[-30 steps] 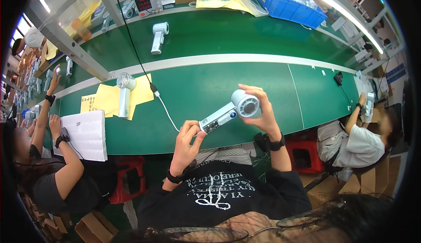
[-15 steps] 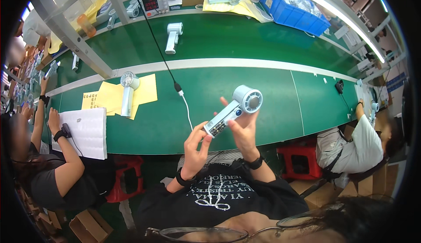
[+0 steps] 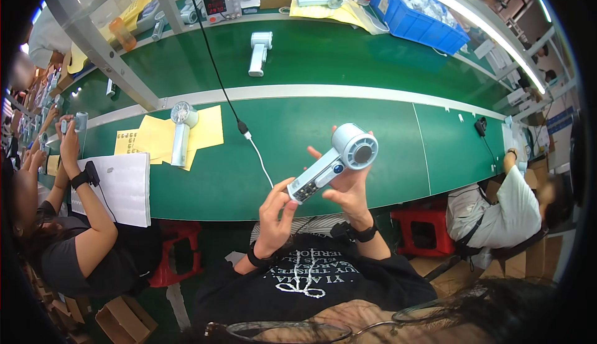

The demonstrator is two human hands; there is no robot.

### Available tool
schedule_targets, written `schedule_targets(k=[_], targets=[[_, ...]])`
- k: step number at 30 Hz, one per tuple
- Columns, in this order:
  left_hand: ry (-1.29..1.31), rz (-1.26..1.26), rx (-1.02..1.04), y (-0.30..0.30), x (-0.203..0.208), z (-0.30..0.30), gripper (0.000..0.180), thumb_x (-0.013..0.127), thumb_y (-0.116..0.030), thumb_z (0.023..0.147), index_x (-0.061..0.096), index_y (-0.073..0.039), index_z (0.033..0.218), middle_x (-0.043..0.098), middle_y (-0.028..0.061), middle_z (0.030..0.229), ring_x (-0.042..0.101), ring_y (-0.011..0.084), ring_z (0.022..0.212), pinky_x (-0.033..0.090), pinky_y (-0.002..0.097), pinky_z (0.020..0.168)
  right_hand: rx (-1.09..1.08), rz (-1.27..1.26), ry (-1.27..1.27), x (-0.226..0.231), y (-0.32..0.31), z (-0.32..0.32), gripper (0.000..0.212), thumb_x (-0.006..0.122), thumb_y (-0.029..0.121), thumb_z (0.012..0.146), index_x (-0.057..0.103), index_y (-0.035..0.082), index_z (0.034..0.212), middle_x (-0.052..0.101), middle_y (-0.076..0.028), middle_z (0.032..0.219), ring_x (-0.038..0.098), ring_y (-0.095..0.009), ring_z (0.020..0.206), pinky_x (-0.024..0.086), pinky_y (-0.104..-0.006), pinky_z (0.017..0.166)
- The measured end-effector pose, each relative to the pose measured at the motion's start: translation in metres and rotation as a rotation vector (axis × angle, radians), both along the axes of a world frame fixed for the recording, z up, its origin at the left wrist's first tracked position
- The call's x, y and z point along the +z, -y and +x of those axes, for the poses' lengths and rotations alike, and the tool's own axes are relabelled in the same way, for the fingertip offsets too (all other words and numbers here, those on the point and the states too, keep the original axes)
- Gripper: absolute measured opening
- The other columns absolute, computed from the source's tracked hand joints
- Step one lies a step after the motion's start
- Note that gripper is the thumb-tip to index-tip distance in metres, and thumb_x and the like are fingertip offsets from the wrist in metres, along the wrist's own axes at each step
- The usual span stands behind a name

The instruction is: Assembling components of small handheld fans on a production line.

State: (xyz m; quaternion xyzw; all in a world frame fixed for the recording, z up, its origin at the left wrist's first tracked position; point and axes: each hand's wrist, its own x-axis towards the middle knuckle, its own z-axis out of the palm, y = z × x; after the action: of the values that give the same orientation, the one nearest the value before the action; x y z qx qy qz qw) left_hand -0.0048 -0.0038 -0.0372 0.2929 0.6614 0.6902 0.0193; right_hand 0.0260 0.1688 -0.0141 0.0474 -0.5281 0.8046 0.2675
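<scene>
A pale blue handheld fan (image 3: 333, 162) is tilted in front of me, its round head up to the right and its handle down to the left. An opened part of the handle shows small components near its lower end. My left hand (image 3: 275, 216) pinches that end between thumb and fingers. Behind and under the fan's head, my right hand (image 3: 352, 193) supports it, fingers spread and thumb off the handle. A white cable (image 3: 260, 162) with a black connector hangs from above and runs down to my left hand; its end is hidden there.
Another fan (image 3: 181, 134) lies on yellow paper (image 3: 211, 126) to the left, beside a white stack of sheets (image 3: 127, 185). One more fan (image 3: 259, 55) lies on the far green strip. Beyond are a power supply (image 3: 219, 5) and a blue bin (image 3: 413, 18). Co-workers sit on both sides.
The held fan has shifted slightly right, and my right thumb has come off its handle. On the far strip the fan has moved right. The cable connector has swung left.
</scene>
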Motion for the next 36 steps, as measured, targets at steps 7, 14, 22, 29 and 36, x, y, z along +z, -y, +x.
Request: schedule_targets(k=[7, 14, 22, 29, 36], targets=[[0.070, 0.015, -0.136, 0.012, -0.002, -0.012, 0.026, 0.052, -0.018, 0.098, 0.055, 0.004, 0.084, 0.062, 0.0207, 0.114, 0.061, 0.0245, 0.088, 0.047, 0.0314, 0.077, -0.338, 0.734, -0.259, -0.012, -0.062, -0.007, 0.102, 0.093, 0.034, 0.057, 0.026, 0.017, 0.132, 0.028, -0.029, 0.147, 0.051, -0.048, 0.120, 0.036, -0.0622, 0.105], [0.178, 0.009, -0.158, 0.005, -0.003, -0.011, 0.025, 0.048, -0.016, 0.099, 0.054, 0.005, 0.086, 0.060, 0.0183, 0.115, 0.058, 0.0226, 0.091, 0.046, 0.0309, 0.077, -0.444, 0.880, -0.415, -0.007, -0.053, 0.004, 0.076, 0.089, 0.033, 0.065, 0.035, 0.012, 0.115, 0.064, -0.021, 0.101, 0.064, -0.035, 0.099, 0.056, -0.0469, 0.079], [0.136, 0.097, 0.238, 0.035, -0.001, -0.026, 0.021, 0.045, -0.010, 0.099, 0.055, 0.007, 0.093, 0.046, 0.0138, 0.115, 0.052, 0.0215, 0.104, 0.047, 0.0275, 0.077, -0.653, -0.123, -0.491, 0.063, -0.121, 0.079, 0.063, 0.064, 0.038, 0.082, 0.036, 0.004, 0.127, 0.052, -0.016, 0.096, 0.059, -0.024, 0.076, 0.051, -0.0354, 0.062], [0.012, -0.061, 0.246, 0.027, -0.010, -0.025, 0.021, 0.044, -0.009, 0.099, 0.055, 0.008, 0.094, 0.050, 0.0113, 0.111, 0.052, 0.0155, 0.095, 0.044, 0.0250, 0.077, 0.224, -0.270, -0.410, 0.087, -0.109, 0.067, 0.070, 0.064, 0.036, 0.080, 0.034, 0.008, 0.137, 0.051, -0.016, 0.096, 0.057, -0.025, 0.074, 0.048, -0.0357, 0.064], [0.033, -0.105, 0.193, 0.022, -0.002, -0.028, 0.023, 0.047, -0.009, 0.098, 0.055, 0.009, 0.087, 0.056, 0.0095, 0.099, 0.054, 0.0159, 0.073, 0.044, 0.0276, 0.067, 0.134, -0.300, -0.256, 0.071, -0.096, 0.031, 0.065, 0.062, 0.034, 0.086, 0.032, 0.009, 0.138, 0.057, -0.020, 0.093, 0.059, -0.026, 0.077, 0.051, -0.0347, 0.067]])
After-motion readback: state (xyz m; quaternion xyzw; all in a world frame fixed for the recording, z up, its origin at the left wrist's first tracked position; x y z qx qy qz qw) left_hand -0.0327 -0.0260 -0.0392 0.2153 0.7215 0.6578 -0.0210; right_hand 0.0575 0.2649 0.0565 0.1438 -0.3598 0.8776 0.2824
